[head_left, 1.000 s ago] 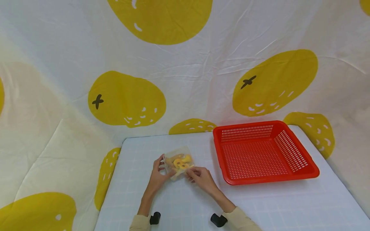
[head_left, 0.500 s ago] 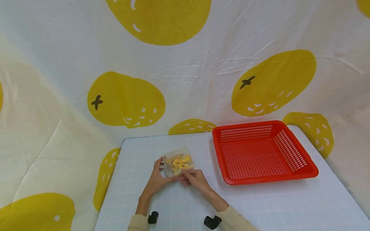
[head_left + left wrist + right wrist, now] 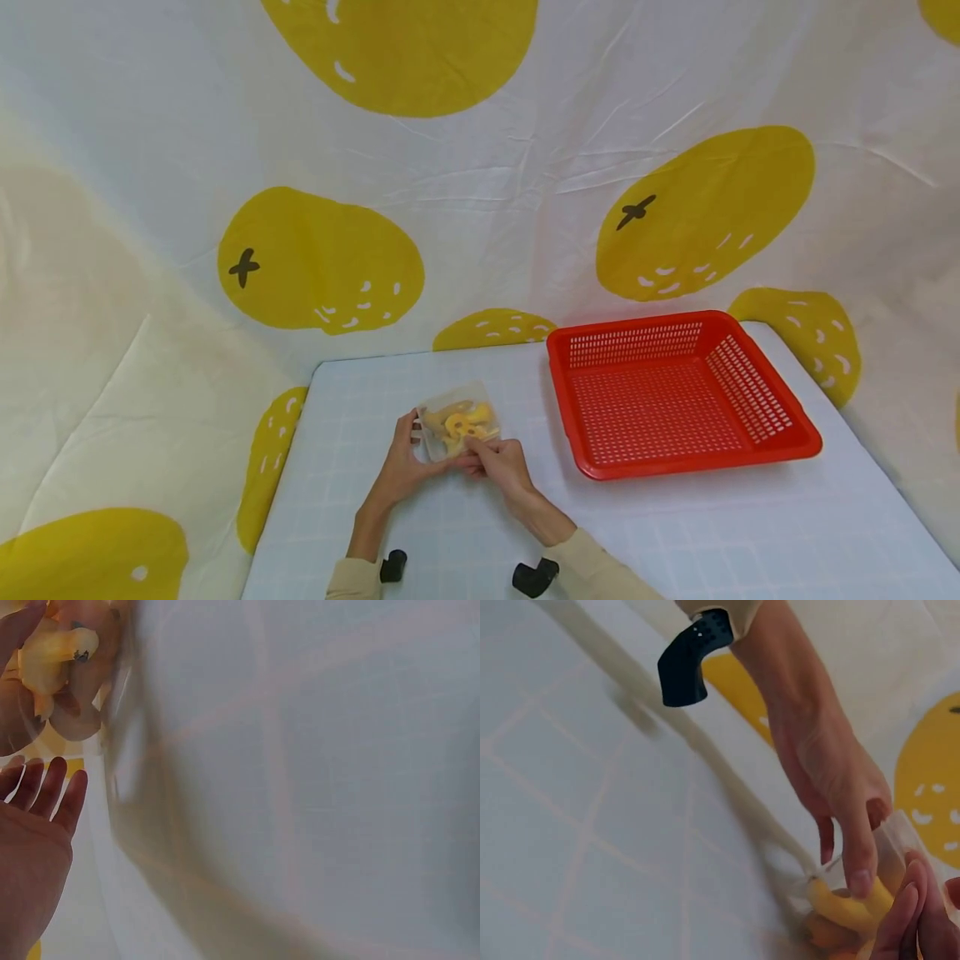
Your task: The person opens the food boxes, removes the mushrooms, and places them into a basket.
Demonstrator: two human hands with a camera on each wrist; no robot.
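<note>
A clear plastic bag [image 3: 444,404] is held above the left part of the table, with yellow and brown pieces inside; some look like small bananas [image 3: 840,906]. My left hand [image 3: 400,469] grips its left side, thumb along the near edge and fingers behind. At the near right edge, my right hand [image 3: 508,468] pinches the bag with thumb and forefinger. In the left wrist view, the left hand's fingers [image 3: 54,789] show below the bag's underside. The right wrist view has the right hand's fingertips [image 3: 900,919] close to the left thumb. The pinched edge is partly hidden.
A red perforated basket [image 3: 682,471] stands on the right of the table [image 3: 720,542], with nothing inside it. A hanging cloth [image 3: 480,208] printed with yellow fruit encloses the back and sides. Black wrist cameras [image 3: 536,577] sit by both sleeves.
My right hand has slid left along the bag's near edge toward the left thumb. The bag edge looks flatter, and both hands stay on it.
</note>
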